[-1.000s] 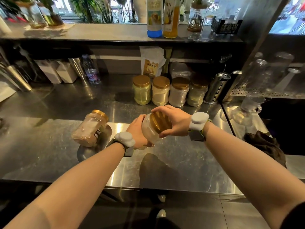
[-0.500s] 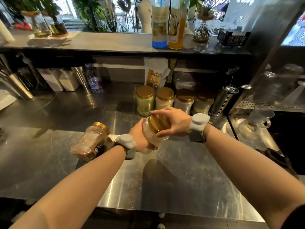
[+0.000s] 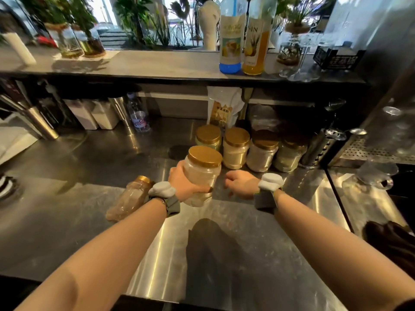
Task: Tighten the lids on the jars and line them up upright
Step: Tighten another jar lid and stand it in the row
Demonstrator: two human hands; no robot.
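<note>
My left hand (image 3: 184, 184) grips a clear plastic jar (image 3: 202, 173) with a gold lid, held upright above the steel counter (image 3: 235, 232). My right hand (image 3: 241, 182) is off the lid, just right of the jar, fingers loosely curled and holding nothing. Behind stand several gold-lidded jars in a row: one (image 3: 208, 136) at the left, then another (image 3: 237, 148), a third (image 3: 262, 153) and the rightmost (image 3: 289, 156). A further jar (image 3: 129, 198) lies on its side left of my left wrist, partly hidden by it.
A water bottle (image 3: 138, 115) and white containers (image 3: 94, 114) stand at the back left. A perforated metal holder (image 3: 318, 147) is right of the jar row. Syrup bottles (image 3: 243, 37) sit on the upper shelf. A dark cloth (image 3: 390, 241) lies at the right.
My right hand has let go of the gold lid and dropped to the right. My left hand has turned the jar from tilted to upright and moved it toward the row.
</note>
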